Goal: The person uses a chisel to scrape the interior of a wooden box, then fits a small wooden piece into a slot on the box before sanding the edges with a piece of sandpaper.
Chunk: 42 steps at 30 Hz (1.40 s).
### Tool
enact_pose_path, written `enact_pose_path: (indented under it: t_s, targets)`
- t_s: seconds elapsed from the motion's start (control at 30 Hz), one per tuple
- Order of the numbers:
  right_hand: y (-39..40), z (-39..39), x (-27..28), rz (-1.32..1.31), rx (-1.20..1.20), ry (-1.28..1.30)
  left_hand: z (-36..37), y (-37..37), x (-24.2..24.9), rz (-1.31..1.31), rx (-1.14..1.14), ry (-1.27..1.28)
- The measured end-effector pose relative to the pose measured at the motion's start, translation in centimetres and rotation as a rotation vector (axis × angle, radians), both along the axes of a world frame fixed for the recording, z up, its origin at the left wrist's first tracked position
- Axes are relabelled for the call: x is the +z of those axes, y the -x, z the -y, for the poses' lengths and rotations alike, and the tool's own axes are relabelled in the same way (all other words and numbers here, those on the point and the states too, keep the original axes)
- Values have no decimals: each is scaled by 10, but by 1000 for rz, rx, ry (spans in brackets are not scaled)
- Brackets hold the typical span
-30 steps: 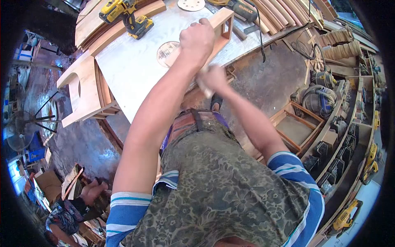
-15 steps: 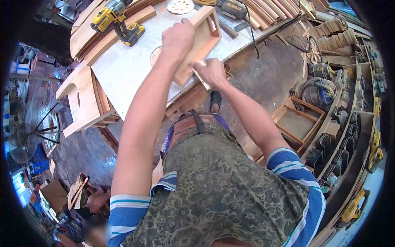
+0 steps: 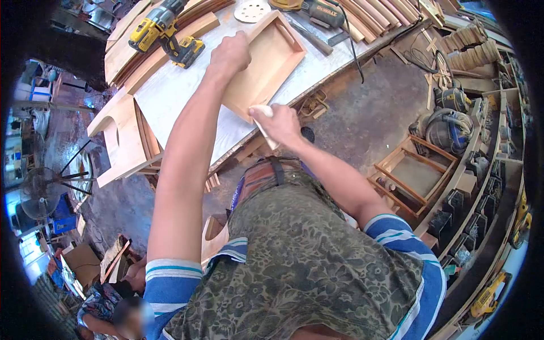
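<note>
A shallow wooden tray-like box (image 3: 265,59) lies with its open side up on the pale workbench top (image 3: 181,90). My left hand (image 3: 229,55) grips its left rim. My right hand (image 3: 277,126) holds a folded piece of sandpaper (image 3: 265,126) against the box's near corner, at the bench's front edge.
A yellow cordless drill (image 3: 164,31), a white sanding disc (image 3: 253,10) and a corded sander (image 3: 320,10) lie on the bench among curved wood strips. A wooden panel with a cut-out (image 3: 122,139) leans at left. Open frames (image 3: 411,173) and tool shelves stand at right. Another person (image 3: 122,300) sits at lower left.
The box has been turned from standing on edge to lying flat with its open side up. My right hand with the sandpaper has moved to its near corner.
</note>
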State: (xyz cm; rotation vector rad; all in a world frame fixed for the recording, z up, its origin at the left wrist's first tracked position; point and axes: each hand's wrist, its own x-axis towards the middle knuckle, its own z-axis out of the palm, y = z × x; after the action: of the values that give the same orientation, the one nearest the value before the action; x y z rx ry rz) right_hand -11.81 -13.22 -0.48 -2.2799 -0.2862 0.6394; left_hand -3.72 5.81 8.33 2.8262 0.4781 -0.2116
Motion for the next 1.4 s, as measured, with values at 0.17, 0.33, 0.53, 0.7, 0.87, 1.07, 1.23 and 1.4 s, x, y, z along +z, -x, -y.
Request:
enact_pose_path:
  t_s: [0.17, 0.33, 0.53, 0.7, 0.87, 1.07, 1.23, 1.4]
  targets:
    - [-53, 12, -2, 73, -138, -21, -13, -6, -13, -14, -15, 55]
    - [-28, 2, -2, 139, 3, 68, -16, -9, -16, -23, -29, 26]
    - [-58, 8, -16, 95, -57, 72, -5, 2, -7, 23, 0, 31]
    - [-34, 6, -4, 47, 7, 7, 4, 7, 2, 33, 27, 28]
    - [-71, 11, 8, 30, -151, 24, 1, 2, -5, 38, 23, 27]
    - [-48, 5, 6, -16, -53, 64, 3, 4, -3, 27, 17, 13]
    - [-126, 33, -6, 197, -294, 8, 12, 11, 9, 75, 25, 8]
    - [-111, 60, 0, 900, -38, -74, 7, 6, 1, 37, 30, 12]
